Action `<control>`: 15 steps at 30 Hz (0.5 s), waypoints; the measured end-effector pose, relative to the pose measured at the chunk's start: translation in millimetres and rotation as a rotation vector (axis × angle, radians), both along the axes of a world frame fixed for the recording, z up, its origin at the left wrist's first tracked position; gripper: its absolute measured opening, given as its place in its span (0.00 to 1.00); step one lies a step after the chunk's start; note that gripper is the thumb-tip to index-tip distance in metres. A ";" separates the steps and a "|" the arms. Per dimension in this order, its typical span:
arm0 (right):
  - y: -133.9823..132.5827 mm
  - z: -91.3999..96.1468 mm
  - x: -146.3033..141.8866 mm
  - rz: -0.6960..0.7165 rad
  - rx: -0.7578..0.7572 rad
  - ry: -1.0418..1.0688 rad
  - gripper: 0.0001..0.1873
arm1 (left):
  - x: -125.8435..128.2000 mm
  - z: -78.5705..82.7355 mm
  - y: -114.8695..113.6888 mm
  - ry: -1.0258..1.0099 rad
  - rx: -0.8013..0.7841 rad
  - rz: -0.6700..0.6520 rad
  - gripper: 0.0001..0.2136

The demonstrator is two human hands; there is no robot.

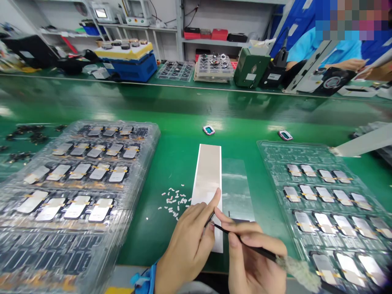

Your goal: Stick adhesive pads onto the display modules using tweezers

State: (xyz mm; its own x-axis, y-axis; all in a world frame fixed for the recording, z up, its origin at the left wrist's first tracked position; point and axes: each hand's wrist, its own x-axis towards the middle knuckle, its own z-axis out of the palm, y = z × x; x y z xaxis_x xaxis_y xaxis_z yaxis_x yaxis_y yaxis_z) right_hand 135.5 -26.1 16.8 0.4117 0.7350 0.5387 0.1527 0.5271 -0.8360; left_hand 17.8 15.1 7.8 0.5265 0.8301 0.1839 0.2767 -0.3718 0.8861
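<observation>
My left hand [191, 234], with a blue band at the wrist, is closed on a small dark flat piece [209, 219], seen nearly edge-on and mostly covered by the fingers. Its index finger stretches forward over a long pale strip [209, 163] with white edges. My right hand [255, 257] grips slim black tweezers [260, 250] with whitish material wrapped round the rear part. Their tip meets the dark piece close to my left thumb, and a right fingertip is near the piece too. Small white bits [176, 200] lie scattered left of the strip.
A clear tray stack [153, 139] of small screens stands left, another clear tray [269, 159] right. Two small frames, one pink-edged [209, 130] and one further right [285, 135], lie behind. A clear film [237, 175] adjoins the strip. Across the bench, a person in blue works.
</observation>
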 end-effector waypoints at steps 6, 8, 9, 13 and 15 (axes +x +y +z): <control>0.8 1.6 1.8 -0.018 -0.027 -0.008 0.16 | 0.9 1.1 1.9 0.050 0.021 0.018 0.30; 1.0 1.9 2.1 -0.027 -0.041 0.024 0.14 | 0.6 1.1 1.0 0.064 0.040 0.026 0.29; 1.0 1.7 2.2 -0.033 -0.049 0.054 0.12 | 0.4 0.6 0.1 0.067 0.056 0.037 0.28; 5.2 -3.5 5.4 -0.083 -0.039 0.130 0.06 | -0.2 -8.7 -2.7 0.015 0.064 0.169 0.21; 10.0 -7.5 9.4 -0.123 0.001 0.102 0.03 | 0.7 -15.1 -0.7 -0.024 -0.002 0.240 0.19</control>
State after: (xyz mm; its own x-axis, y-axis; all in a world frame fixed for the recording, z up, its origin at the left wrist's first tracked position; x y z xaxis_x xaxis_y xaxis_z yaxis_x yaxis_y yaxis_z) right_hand 144.9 -16.1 9.3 0.5513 0.6751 0.4902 0.1304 0.5107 -0.8498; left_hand 18.4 14.4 -7.3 0.3097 0.9311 0.1925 0.3358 -0.2966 0.8940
